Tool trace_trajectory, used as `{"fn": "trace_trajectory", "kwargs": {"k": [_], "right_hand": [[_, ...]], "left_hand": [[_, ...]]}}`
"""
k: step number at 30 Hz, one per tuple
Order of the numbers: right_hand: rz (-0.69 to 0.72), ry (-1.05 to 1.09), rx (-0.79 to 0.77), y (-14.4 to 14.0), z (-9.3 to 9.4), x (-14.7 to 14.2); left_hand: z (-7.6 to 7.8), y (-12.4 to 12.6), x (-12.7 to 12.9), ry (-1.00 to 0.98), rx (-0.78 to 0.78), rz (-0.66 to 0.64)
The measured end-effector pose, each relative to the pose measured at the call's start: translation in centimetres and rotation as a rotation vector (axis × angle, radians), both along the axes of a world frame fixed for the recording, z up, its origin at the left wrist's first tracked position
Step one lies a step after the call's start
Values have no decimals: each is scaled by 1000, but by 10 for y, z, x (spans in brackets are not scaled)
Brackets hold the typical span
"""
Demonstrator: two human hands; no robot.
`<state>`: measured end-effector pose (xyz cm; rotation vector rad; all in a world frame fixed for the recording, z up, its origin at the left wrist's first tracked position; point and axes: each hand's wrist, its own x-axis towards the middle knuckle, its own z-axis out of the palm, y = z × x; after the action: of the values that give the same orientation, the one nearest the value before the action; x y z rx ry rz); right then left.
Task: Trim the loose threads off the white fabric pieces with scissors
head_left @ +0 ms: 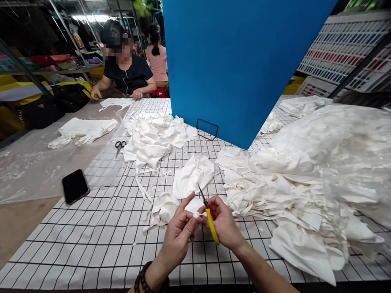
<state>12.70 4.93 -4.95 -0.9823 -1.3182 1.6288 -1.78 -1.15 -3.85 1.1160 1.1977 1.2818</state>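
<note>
Left hand (177,231): raised over the near edge of the table, fingers curled, thumb and forefinger pinched shut on a small white fabric piece (194,207). A dark bead bracelet (145,285) sits on this wrist.

Right hand (223,222): just beside the left, fingers closed around yellow-handled thread snips (211,220). The yellow handle runs down through the palm; the dark blades point up and to the left, emerging above the fingers, their tips just over the held fabric piece. Whether the blades touch the cloth cannot be told.

Fabric piece: sits between the two hands, gripped at its left edge by the left fingertips, its right edge against the right hand's fingers.

Work surface: white tablecloth with black grid (103,247), small white scraps scattered across it.

Directly beyond the hands: a crumpled white cloth piece (165,208) to the left, and a larger folded one (193,175) behind the snip tips.

Right: a large heap of white fabric pieces (312,189), spilling close to the right forearm.

Centre-left, further back: a second white pile (156,137), with black-handled scissors (119,146) just beside it on the left.

Left, near: a black phone (75,186) lying flat at the edge of a clear plastic sheet (31,167).

Back centre: an upright blue board (237,60), held in a black wire stand (207,128).

Far left: a seated person in a dark top (125,73), hands on the table, with white cloth (84,131) in front of them; another person in pink (157,60) behind.
</note>
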Motion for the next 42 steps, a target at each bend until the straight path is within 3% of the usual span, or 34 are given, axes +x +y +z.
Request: {"fn": "trace_trajectory", "kwargs": {"k": [3,5,10,13,19,27,42], "right_hand": [[1,-82,9,1,4,14],[-12,-232,62,2,10,31],[125,-742,267,-6,33,64],[162,-873,328,-12,40,63],[188,-896,326,-14,45,52],[206,-898,326,-16,50,49],[215,-991,347,-21,41,50]], "left_hand": [[-4,5,2,-176,-50,-72],[-6,7,1,-183,-45,-60],[-6,7,-2,59,22,-80],[-3,8,-2,193,72,-119],[1,9,-2,257,94,-171],[-1,6,-2,188,66,-205],[-4,3,-3,101,33,-227]]}}
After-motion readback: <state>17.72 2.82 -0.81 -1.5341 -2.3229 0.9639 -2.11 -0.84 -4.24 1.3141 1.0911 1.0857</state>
